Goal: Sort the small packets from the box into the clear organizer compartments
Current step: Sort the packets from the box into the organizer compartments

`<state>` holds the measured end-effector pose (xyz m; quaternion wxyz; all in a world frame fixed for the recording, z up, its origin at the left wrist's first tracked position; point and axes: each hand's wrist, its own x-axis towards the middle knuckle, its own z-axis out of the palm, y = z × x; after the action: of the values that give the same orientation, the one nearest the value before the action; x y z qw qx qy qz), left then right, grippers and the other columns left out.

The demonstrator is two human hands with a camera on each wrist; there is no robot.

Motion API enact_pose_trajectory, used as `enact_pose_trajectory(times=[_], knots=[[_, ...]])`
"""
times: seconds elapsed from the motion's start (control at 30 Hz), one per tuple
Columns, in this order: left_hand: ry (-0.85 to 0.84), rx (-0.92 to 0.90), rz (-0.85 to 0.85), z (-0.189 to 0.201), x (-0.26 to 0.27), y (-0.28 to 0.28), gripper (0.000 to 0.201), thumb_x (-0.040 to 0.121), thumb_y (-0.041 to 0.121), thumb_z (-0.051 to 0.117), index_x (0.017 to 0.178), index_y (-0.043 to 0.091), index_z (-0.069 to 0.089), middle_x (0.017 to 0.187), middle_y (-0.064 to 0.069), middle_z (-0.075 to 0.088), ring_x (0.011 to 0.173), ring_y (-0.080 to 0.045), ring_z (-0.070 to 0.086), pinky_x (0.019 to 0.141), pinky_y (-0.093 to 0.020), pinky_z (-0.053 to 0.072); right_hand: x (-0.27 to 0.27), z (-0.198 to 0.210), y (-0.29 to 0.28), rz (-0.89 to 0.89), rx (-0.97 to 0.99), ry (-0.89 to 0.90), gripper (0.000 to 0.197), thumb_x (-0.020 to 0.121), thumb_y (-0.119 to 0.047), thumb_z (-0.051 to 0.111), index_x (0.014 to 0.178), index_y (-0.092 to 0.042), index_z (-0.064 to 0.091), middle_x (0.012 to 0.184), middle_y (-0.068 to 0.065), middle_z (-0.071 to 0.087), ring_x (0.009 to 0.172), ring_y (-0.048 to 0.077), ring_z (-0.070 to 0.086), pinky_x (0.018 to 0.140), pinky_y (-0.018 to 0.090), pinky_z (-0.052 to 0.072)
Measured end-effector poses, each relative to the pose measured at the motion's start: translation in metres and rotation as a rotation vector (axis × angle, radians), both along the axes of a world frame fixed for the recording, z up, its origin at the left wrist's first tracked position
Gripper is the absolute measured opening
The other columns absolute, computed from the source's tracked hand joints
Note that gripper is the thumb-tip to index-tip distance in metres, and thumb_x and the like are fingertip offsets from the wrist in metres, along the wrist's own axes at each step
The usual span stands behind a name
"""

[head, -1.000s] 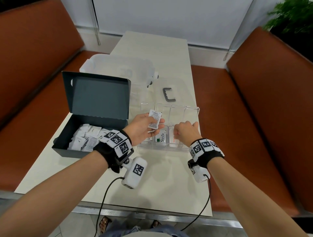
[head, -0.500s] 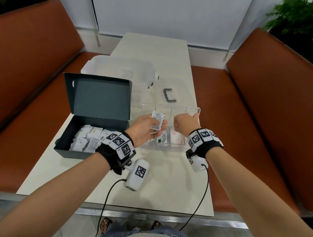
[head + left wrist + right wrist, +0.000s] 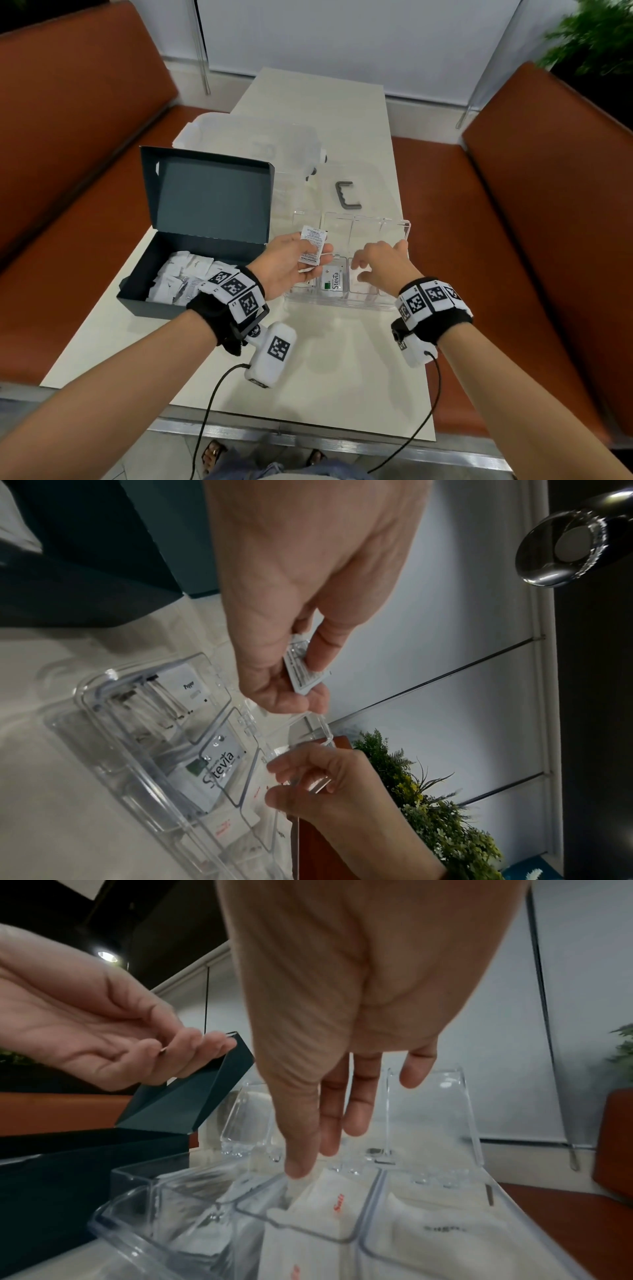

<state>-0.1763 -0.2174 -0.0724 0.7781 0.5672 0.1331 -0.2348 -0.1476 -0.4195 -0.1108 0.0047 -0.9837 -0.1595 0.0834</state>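
**Held packet relative to the organizer compartments**

The packet (image 3: 312,247) with printed text is pinched in the left hand (image 3: 291,263), between thumb and fingers (image 3: 310,696), raised above the near-left part of the clear organizer (image 3: 406,228). Its long axis runs roughly upright, tilted slightly, printed face toward the head camera. The near row of compartments lies directly below and to the right of it; the Stevia packet (image 3: 334,281) lies flat in the compartment just beside the left hand. The left wrist view shows a Pepper packet (image 3: 192,688) one compartment further left.

The right hand (image 3: 380,267) holds nothing; its fingers are extended and spread, pointing down into the compartment holding the Salt packets (image 3: 329,1204), one fingertip (image 3: 298,1171) touching or nearly touching the top packet.

The left hand is the nearer hand to the open box (image 3: 205,240), which stands to its left on the table (image 3: 325,359) with more white packets (image 3: 185,277) inside.

Judgement: the next placement turns on matching the held packet to a compartment; its type is not legible here. The packet must be lowered past the right hand, which occupies the Salt compartment.
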Motion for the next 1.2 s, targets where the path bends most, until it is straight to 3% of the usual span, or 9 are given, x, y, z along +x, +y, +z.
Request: enact_pose_trajectory(times=[0.13, 0.4, 0.53, 0.63, 0.87, 1.07, 1.2], knots=[[-0.009, -0.005, -0.006, 0.001, 0.001, -0.002, 0.022, 0.097, -0.001, 0.047, 0.113, 0.006, 0.061, 0.096, -0.007, 0.074, 0.08, -0.016, 0.072, 0.066, -0.026, 0.055, 0.001, -0.002, 0.005, 0.012, -0.12, 0.06, 0.007, 0.084, -0.025, 0.07, 0.089, -0.028, 0.072, 0.074, -0.013, 0.043, 0.087, 0.014, 0.045, 0.08, 0.039, 0.017], [0.003, 0.002, -0.008, -0.002, -0.002, -0.001, 0.022, 0.098, -0.001, 0.046, 0.113, 0.007, 0.06, 0.099, -0.008, 0.073, 0.084, -0.017, 0.071, 0.067, -0.026, 0.055, -0.001, -0.012, 0.006, -0.045, -0.127, 0.099, 0.007, 0.084, -0.019, 0.067, 0.086, -0.022, 0.074, 0.085, -0.009, 0.053, 0.087, 0.016, 0.049, 0.082, 0.038, 0.017], [0.013, 0.002, 0.002, -0.004, -0.001, 0.001, 0.021, 0.098, -0.001, 0.046, 0.111, 0.008, 0.061, 0.099, -0.009, 0.073, 0.086, -0.018, 0.07, 0.068, -0.027, 0.055, 0.0, 0.005, -0.006, -0.093, 0.015, 0.059, 0.015, 0.091, -0.018, 0.059, 0.084, -0.025, 0.069, 0.086, -0.011, 0.06, 0.084, 0.016, 0.048, 0.083, 0.039, 0.02], [0.02, 0.004, 0.007, -0.005, 0.0, 0.002, 0.022, 0.098, -0.002, 0.046, 0.111, 0.007, 0.061, 0.097, -0.008, 0.074, 0.085, -0.017, 0.071, 0.068, -0.027, 0.054, 0.008, 0.019, -0.013, -0.135, 0.119, 0.008, 0.024, 0.095, -0.013, 0.051, 0.092, -0.027, 0.07, 0.089, -0.011, 0.061, 0.083, 0.016, 0.046, 0.08, 0.037, 0.018], [0.022, 0.0, -0.005, -0.004, 0.0, -0.004, 0.022, 0.097, -0.002, 0.047, 0.113, 0.005, 0.06, 0.098, -0.009, 0.073, 0.082, -0.017, 0.07, 0.067, -0.027, 0.055, 0.02, 0.005, 0.004, -0.221, 0.161, 0.084, 0.024, 0.091, -0.001, 0.049, 0.095, -0.017, 0.067, 0.099, -0.001, 0.067, 0.098, 0.023, 0.056, 0.099, 0.045, 0.028], [0.034, -0.013, 0.003, -0.007, 0.001, -0.002, 0.022, 0.098, -0.001, 0.047, 0.114, 0.004, 0.06, 0.095, -0.008, 0.074, 0.082, -0.018, 0.07, 0.071, -0.028, 0.054, 0.015, -0.021, 0.006, -0.158, 0.159, -0.041, 0.023, 0.085, 0.01, 0.047, 0.086, -0.013, 0.049, 0.088, 0.006, 0.061, 0.079, 0.03, 0.057, 0.082, 0.04, 0.037], [0.048, -0.018, 0.002, -0.01, 0.002, -0.002, 0.022, 0.097, -0.001, 0.046, 0.113, 0.006, 0.06, 0.096, -0.009, 0.074, 0.082, -0.017, 0.071, 0.071, -0.028, 0.055, 0.013, -0.026, 0.006, -0.052, 0.067, -0.091, 0.028, 0.083, 0.013, 0.045, 0.087, -0.014, 0.05, 0.084, 0.004, 0.051, 0.073, 0.028, 0.049, 0.084, 0.042, 0.04]])
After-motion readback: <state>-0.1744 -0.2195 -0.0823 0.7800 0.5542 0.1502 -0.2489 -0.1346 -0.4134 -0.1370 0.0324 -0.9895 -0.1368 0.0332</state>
